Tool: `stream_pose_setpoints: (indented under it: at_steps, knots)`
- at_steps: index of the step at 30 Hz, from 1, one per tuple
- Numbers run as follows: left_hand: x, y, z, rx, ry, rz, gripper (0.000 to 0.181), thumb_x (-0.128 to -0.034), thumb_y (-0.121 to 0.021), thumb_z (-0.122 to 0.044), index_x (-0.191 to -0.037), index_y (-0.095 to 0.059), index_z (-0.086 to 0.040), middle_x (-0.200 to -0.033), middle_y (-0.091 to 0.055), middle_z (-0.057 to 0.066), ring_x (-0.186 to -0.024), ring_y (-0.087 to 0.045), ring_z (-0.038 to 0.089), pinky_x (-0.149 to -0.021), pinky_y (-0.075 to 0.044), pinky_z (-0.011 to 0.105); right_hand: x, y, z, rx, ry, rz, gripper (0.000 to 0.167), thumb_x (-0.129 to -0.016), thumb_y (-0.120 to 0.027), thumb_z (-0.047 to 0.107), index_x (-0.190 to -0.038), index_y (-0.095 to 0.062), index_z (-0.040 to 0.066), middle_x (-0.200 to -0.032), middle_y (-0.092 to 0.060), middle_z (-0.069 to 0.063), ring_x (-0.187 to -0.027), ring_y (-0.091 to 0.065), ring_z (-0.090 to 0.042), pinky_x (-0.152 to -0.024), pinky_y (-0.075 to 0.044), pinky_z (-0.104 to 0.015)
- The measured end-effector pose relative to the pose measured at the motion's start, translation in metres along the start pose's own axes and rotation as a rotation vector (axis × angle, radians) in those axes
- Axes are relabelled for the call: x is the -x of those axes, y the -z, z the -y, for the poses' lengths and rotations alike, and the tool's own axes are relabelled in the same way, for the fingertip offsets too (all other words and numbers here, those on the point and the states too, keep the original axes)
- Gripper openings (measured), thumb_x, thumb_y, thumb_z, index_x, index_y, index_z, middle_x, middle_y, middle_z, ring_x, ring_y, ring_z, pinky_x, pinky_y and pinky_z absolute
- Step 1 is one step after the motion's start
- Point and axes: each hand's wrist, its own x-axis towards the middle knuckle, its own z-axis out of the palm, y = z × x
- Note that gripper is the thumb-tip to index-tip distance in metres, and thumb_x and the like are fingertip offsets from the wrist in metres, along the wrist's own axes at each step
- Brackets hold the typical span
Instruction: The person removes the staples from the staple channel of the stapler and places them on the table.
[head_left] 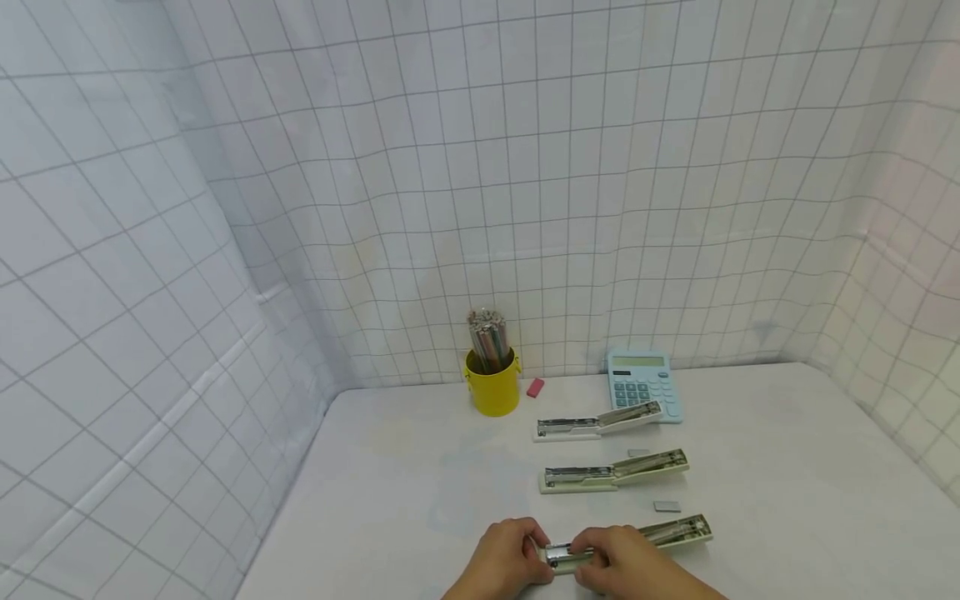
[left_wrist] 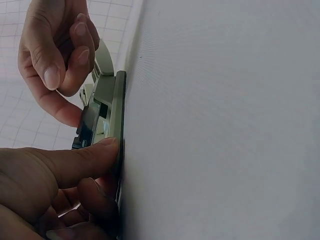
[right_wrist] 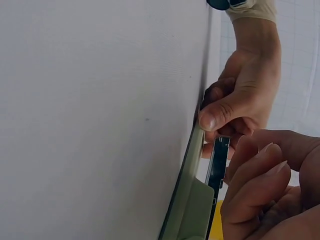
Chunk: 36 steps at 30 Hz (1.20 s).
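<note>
A pale green stapler, its top arm swung back to the right, lies on the table between my hands. My left hand pinches the front end of its base; in the left wrist view the thumb lies on the base's side. Over the staple channel is my right hand, its index fingertip touching the metal channel from above. The other fingers of that hand are bent and apart from the stapler. Whether staples sit under the fingertip is hidden.
Farther back lie two more opened stapler bodies, one greenish and one white. Small staple strips rest between the staplers. At the back stand a yellow bucket of pencils, a red eraser and a blue calculator.
</note>
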Motion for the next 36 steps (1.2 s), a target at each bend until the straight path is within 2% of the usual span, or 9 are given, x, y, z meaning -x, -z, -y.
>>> stream_pose_setpoints:
  at_steps: [6,11,15,17,20,23,28,36]
  knots:
    - [-0.001,-0.001,0.0,-0.002,0.008,0.005,0.025,-0.0691,-0.085,-0.004,-0.083,-0.069,-0.017,-0.06,-0.055,-0.009,-0.054,-0.046,0.004,-0.056,-0.036,0.023,-0.006,-0.004,-0.003,-0.002,-0.03,0.005,0.03,-0.093,-0.069,0.016,-0.115,-0.069,-0.005,-0.067,-0.06,0.005,-0.057,-0.05,-0.008,-0.058,-0.042,-0.024]
    - [-0.001,-0.001,0.001,-0.003,0.017,0.008,0.025,-0.0694,-0.085,-0.004,-0.083,-0.069,-0.017,-0.06,-0.055,-0.009,-0.054,-0.047,0.004,-0.057,-0.037,0.023,-0.007,-0.007,-0.002,-0.093,-0.054,-0.005,0.03,-0.093,-0.069,0.014,-0.116,-0.07,-0.004,-0.07,-0.066,0.0,-0.06,-0.057,-0.01,-0.061,-0.047,-0.026]
    - [-0.001,0.0,0.001,0.004,0.022,0.014,0.024,-0.0698,-0.085,-0.004,-0.083,-0.069,-0.016,-0.06,-0.055,-0.008,-0.054,-0.047,0.005,-0.056,-0.037,0.023,-0.008,-0.007,-0.006,-0.184,-0.053,0.017,0.032,-0.095,-0.067,0.019,-0.117,-0.069,-0.004,-0.07,-0.067,0.002,-0.054,-0.052,-0.005,-0.053,-0.043,-0.023]
    - [-0.001,0.001,0.0,0.007,0.026,0.018,0.024,-0.0702,-0.085,-0.004,-0.084,-0.069,-0.016,-0.06,-0.055,-0.008,-0.053,-0.047,0.005,-0.056,-0.037,0.023,-0.009,-0.006,-0.009,-0.229,-0.079,0.03,0.034,-0.096,-0.066,0.024,-0.118,-0.068,-0.002,-0.071,-0.066,0.005,-0.052,-0.049,-0.002,-0.051,-0.041,-0.02]
    - [-0.001,0.001,0.001,0.002,0.032,0.022,0.024,-0.0707,-0.085,-0.004,-0.084,-0.069,-0.016,-0.06,-0.055,-0.008,-0.053,-0.047,0.005,-0.056,-0.036,0.023,-0.009,-0.008,-0.01,-0.29,-0.094,-0.001,0.032,-0.097,-0.066,0.025,-0.114,-0.068,-0.002,-0.072,-0.066,0.004,-0.051,-0.049,-0.002,-0.05,-0.042,-0.02]
    - [-0.001,0.001,0.001,0.004,0.037,0.024,0.023,-0.0713,-0.085,-0.005,-0.084,-0.069,-0.017,-0.06,-0.055,-0.008,-0.053,-0.046,0.005,-0.055,-0.036,0.023,-0.009,-0.012,-0.005,-0.324,-0.093,-0.072,0.027,-0.095,-0.067,0.022,-0.108,-0.07,-0.001,-0.07,-0.065,0.001,-0.05,-0.051,-0.005,-0.05,-0.044,-0.021]
    - [0.0,0.001,0.001,0.011,0.011,0.008,0.024,-0.0702,-0.084,-0.006,-0.084,-0.069,-0.016,-0.059,-0.054,-0.009,-0.052,-0.046,0.004,-0.054,-0.036,0.023,-0.014,-0.016,0.004,-0.263,-0.053,-0.149,0.016,-0.095,-0.069,0.017,-0.097,-0.071,0.001,-0.063,-0.063,0.001,-0.047,-0.055,-0.005,-0.046,-0.047,-0.021]
    - [0.0,-0.001,0.0,0.004,-0.01,-0.006,0.025,-0.0692,-0.085,-0.006,-0.084,-0.069,-0.016,-0.059,-0.055,-0.01,-0.053,-0.047,0.003,-0.056,-0.038,0.023,-0.023,-0.02,0.007,-0.154,-0.007,-0.197,0.008,-0.092,-0.071,0.012,-0.086,-0.067,0.008,-0.057,-0.062,0.002,-0.044,-0.055,-0.004,-0.043,-0.046,-0.021]
